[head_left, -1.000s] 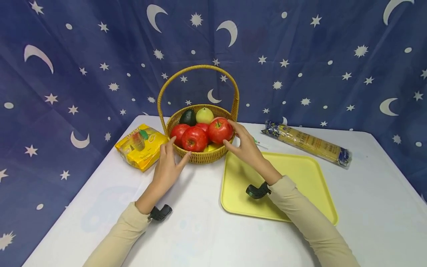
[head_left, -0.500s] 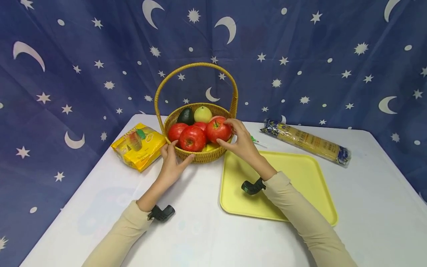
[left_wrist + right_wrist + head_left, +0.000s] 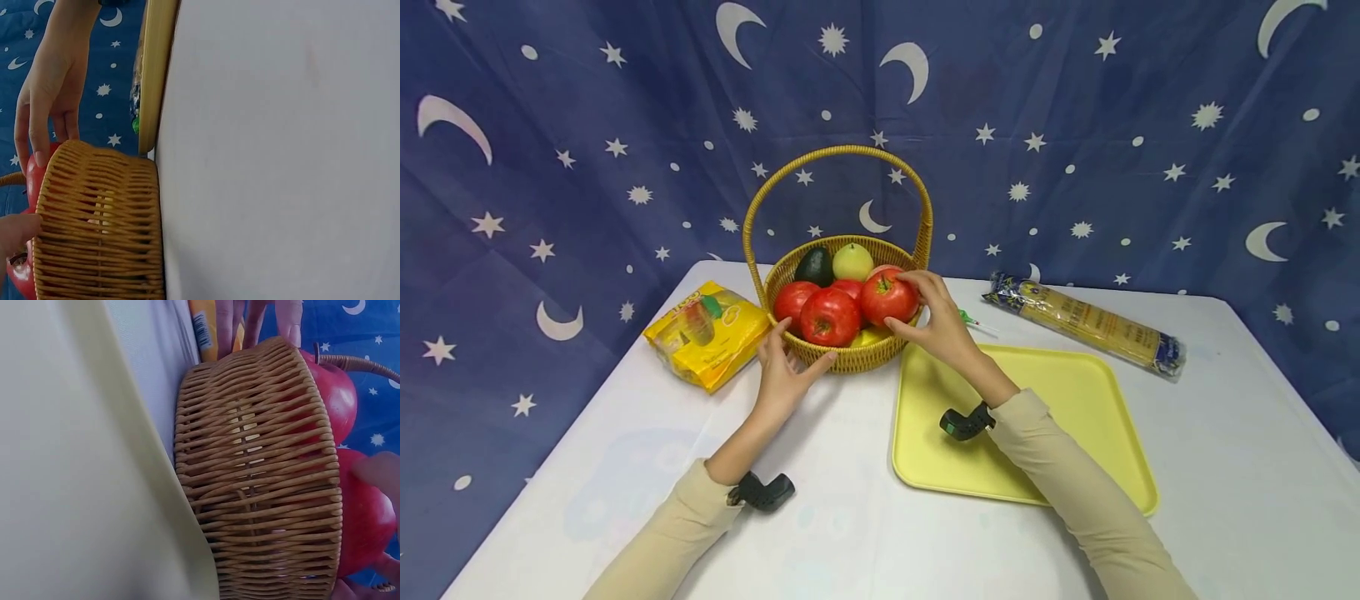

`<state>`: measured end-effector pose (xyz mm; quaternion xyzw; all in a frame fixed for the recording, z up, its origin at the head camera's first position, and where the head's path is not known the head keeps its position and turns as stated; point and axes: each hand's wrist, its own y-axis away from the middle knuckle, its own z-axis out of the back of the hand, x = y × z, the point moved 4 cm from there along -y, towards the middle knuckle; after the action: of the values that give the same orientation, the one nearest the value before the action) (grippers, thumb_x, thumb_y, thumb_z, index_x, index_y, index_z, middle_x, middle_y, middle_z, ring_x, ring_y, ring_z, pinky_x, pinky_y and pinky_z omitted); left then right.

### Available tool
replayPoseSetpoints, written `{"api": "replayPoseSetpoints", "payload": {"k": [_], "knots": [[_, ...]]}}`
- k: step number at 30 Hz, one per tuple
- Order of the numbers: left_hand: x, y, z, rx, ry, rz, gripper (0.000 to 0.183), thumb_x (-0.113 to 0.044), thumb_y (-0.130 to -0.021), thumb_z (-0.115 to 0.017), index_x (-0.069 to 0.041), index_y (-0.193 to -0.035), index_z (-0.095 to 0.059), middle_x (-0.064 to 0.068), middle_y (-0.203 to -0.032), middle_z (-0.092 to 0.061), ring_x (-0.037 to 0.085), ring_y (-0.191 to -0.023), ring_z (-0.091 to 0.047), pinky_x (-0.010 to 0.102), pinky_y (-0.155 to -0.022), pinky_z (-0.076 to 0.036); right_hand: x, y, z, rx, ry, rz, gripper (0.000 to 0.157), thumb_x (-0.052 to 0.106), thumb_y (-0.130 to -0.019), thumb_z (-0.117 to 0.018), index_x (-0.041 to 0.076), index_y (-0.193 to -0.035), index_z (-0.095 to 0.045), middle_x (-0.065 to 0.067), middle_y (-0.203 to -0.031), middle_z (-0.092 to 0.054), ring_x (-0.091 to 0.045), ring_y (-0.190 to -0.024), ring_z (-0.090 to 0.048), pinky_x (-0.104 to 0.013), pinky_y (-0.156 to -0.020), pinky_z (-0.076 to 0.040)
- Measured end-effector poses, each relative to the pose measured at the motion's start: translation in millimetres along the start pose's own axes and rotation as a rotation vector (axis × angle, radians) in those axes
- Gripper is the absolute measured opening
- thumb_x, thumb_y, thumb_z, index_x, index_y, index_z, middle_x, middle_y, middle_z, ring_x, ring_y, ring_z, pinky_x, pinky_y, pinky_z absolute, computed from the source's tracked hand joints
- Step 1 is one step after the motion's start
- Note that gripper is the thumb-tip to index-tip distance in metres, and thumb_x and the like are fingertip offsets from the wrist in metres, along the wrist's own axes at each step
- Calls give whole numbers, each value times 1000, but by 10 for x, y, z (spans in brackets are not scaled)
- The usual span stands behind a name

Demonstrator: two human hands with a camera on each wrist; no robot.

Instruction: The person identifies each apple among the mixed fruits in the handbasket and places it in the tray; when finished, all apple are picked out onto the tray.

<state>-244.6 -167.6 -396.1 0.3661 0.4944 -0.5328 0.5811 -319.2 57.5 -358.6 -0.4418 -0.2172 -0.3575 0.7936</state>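
Observation:
A wicker basket with a tall arched handle holds several red apples, an avocado and a pale green pear. My right hand grips the rightmost apple, thumb at its front and fingers over its far right side. That apple sits among the others inside the rim; the right wrist view also shows my thumb against this apple. At the basket's front left, my left hand touches the rim with thumb and fingers spread. The left wrist view shows that thumb at the basket rim.
Left of the basket lies a yellow packet. A yellow tray lies under my right forearm. Behind it are a long clear pack of noodles and a small green-ended tool. A starry blue curtain hangs behind the white table.
The head view has shifted slightly, moving the scene left. My right hand's fingers reach a little further over the apple. My left hand stays at the basket's front left.

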Motion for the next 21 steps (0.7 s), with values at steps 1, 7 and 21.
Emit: {"api": "replayPoseSetpoints", "payload": {"k": [1,7,21], "knots": [[6,4,-6,3,18,1,88,-12,-85,-76,-3,-151,-18,27,-148,-6,45,-140,-26,47,-114,-31,-6,-4,-8,-1,-5,-2,63,11,-80,-80,3,-134,-50,-22,-138,-42,-34,-126,-45,-46,-98,-49],[37,25,-32,-4,90,-7,90,-7,-86,-73,-4,-153,-14,28,-150,-2,47,-141,-23,49,-114,-28,-37,-18,-70,59,-9,-18,76,13,-79,-82,6,-143,-42,-20,-142,-36,-35,-129,-42,-52,-105,-41],[60,49,-51,-96,224,16,86,-5,-85,-73,-11,-154,-21,21,-151,-5,42,-140,-26,48,-114,-31,-56,-42,-167,27,-50,-49,77,16,-79,-83,12,-143,-40,-14,-141,-42,-32,-127,-46,-51,-104,-43]]}}
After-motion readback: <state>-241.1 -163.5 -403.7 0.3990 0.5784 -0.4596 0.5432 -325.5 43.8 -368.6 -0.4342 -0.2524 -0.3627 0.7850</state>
